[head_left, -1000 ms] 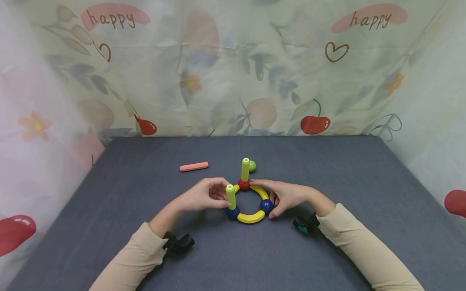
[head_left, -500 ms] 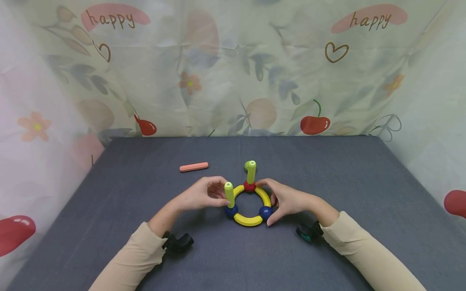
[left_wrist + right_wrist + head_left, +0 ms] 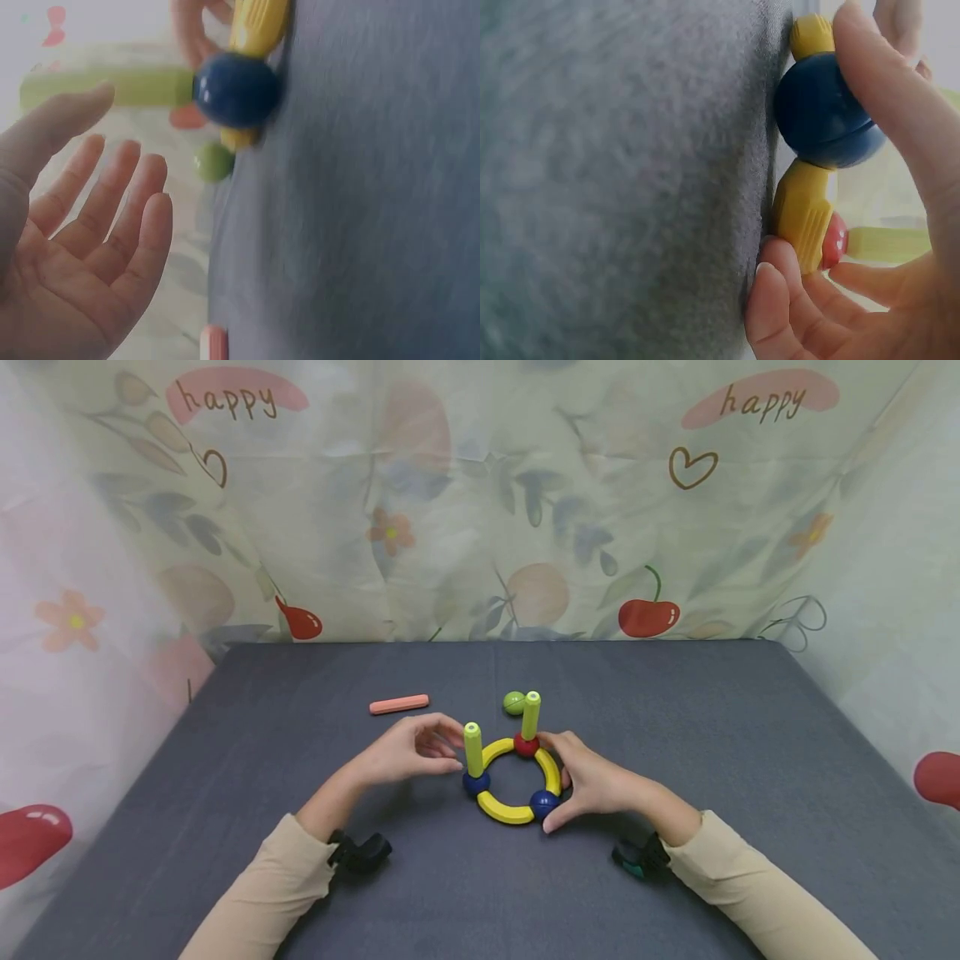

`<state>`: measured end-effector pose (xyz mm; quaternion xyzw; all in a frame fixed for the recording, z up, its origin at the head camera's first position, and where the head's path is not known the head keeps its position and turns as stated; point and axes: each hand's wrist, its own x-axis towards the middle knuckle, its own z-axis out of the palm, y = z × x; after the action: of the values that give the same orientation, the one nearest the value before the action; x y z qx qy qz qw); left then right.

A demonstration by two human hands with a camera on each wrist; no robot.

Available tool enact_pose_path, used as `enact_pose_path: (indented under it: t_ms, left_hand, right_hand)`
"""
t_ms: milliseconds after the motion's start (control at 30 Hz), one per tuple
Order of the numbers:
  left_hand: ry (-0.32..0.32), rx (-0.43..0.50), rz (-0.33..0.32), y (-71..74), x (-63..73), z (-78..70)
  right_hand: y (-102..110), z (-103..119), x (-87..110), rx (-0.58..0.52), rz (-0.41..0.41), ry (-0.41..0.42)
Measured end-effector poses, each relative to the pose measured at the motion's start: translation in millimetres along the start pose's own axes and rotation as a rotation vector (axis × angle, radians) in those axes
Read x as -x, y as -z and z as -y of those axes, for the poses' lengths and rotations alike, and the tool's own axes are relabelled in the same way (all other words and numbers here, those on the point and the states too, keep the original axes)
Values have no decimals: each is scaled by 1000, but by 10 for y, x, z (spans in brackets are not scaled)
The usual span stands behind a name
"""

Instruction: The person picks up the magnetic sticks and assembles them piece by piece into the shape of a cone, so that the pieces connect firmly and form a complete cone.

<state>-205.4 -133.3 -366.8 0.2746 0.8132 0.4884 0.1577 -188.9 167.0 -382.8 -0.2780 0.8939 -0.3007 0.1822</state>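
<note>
A toy ring of curved yellow rods [image 3: 504,811] joined by balls lies on the table. Its balls are a left blue ball [image 3: 476,782], a right blue ball [image 3: 544,804] and a red ball [image 3: 527,745]. Green rods stand upright on the left blue ball, one green rod [image 3: 472,750], and on the red ball, another green rod [image 3: 531,717]. My right hand [image 3: 596,779] grips the ring's right side, thumb [image 3: 889,90] against the blue ball, fingers along the yellow rod toward the red ball. Beside the left green rod, my left hand [image 3: 82,247] is held with fingers loosely extended, holding nothing.
A green ball [image 3: 514,702] sits behind the ring, close to the rear green rod. Farther left lies a pink rod [image 3: 399,704]. The dark grey table [image 3: 300,693] ends at a patterned cloth [image 3: 480,510] at the back.
The ring has turned clockwise, its red ball shifting right and its right blue ball coming nearer me. My right hand moved with it; my left hand has drawn back from the left green rod.
</note>
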Motion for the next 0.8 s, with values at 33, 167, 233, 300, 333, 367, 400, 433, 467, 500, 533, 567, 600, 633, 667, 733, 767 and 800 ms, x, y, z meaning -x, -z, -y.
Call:
enact_pose_path:
  t_ms: [33, 167, 233, 300, 333, 367, 400, 433, 467, 500, 533, 567, 600, 633, 667, 733, 767, 800]
  left_hand:
    - [3, -8, -16, 30, -2, 19]
    - [29, -42, -119, 184, -12, 113]
    - [62, -60, -187, 269, -15, 162]
    - [110, -83, -253, 350, -15, 207]
    - [136, -97, -281, 388, -14, 225]
    - [160, -106, -303, 421, -14, 244]
    - [180, -118, -322, 450, -12, 260]
    - [202, -133, -342, 474, -9, 275]
    - [223, -153, -361, 491, -6, 288]
    - [239, -166, -378, 505, -3, 303]
    - [254, -183, -393, 517, -3, 319]
    - [266, -201, -406, 525, -8, 337]
    - [280, -217, -417, 532, -13, 357]
    - [297, -231, -427, 538, -17, 376]
    - [314, -239, -433, 545, -21, 394]
    - [341, -247, -437, 558, -35, 437]
    - [352, -247, -438, 562, -40, 455]
    - [360, -247, -438, 567, -43, 471]
  right_hand:
    - [2, -3, 3, -5, 0, -5]
    - [33, -33, -2, -36, 7, -18]
    - [58, -52, -17, -57, 7, -28]
    - [77, -75, -42, -79, 7, -47]
    - [86, -88, -55, -91, 7, -52]
    - [94, -101, -67, -99, 5, -53]
    - [101, -114, -77, -104, 3, -50]
    - [104, -125, -88, -105, 1, -45]
    - [108, -134, -99, -104, -1, -40]
    - [112, -140, -109, -102, -3, -32]
    - [115, -143, -120, -98, -6, -23]
    - [118, -144, -130, -92, -8, -16]
    - [120, -145, -142, -89, -8, -11]
    - [122, -144, -157, -85, -7, -5]
    - [125, -144, -171, -84, -5, -2]
    - [126, -153, -197, -79, 1, 1]
    - [127, -156, -205, -75, 4, 1]
    - [128, -162, -213, -70, 6, 5]
